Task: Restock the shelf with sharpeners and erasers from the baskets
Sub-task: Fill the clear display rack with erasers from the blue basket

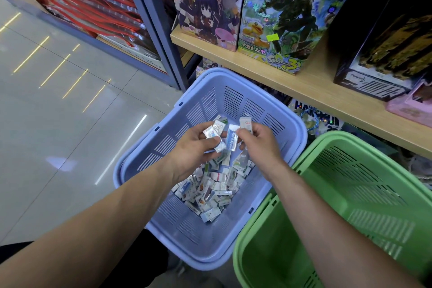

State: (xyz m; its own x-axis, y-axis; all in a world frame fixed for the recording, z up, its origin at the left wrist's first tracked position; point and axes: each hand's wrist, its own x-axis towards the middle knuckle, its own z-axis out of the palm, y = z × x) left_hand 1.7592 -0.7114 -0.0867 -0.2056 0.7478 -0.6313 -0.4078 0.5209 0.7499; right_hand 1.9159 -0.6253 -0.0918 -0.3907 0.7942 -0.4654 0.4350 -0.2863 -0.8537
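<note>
A blue slotted basket (236,100) stands on the floor below me with a heap of small wrapped erasers (210,192) on its bottom. Above the heap, my left hand (194,147) grips several wrapped erasers (214,132) in its curled fingers. My right hand (257,145) is beside it, pinching a white eraser (246,124) and touching a blue-white packet (231,139) between the two hands. A green slotted basket (350,206) stands to the right; I see nothing inside it.
A wooden shelf board (311,91) runs from the centre to the right, carrying anime gift bags (208,2) and a dark box (383,37). A blue-grey upright (152,23) divides it from red packets (88,0) on the left. Glossy tiled floor (58,112) lies left.
</note>
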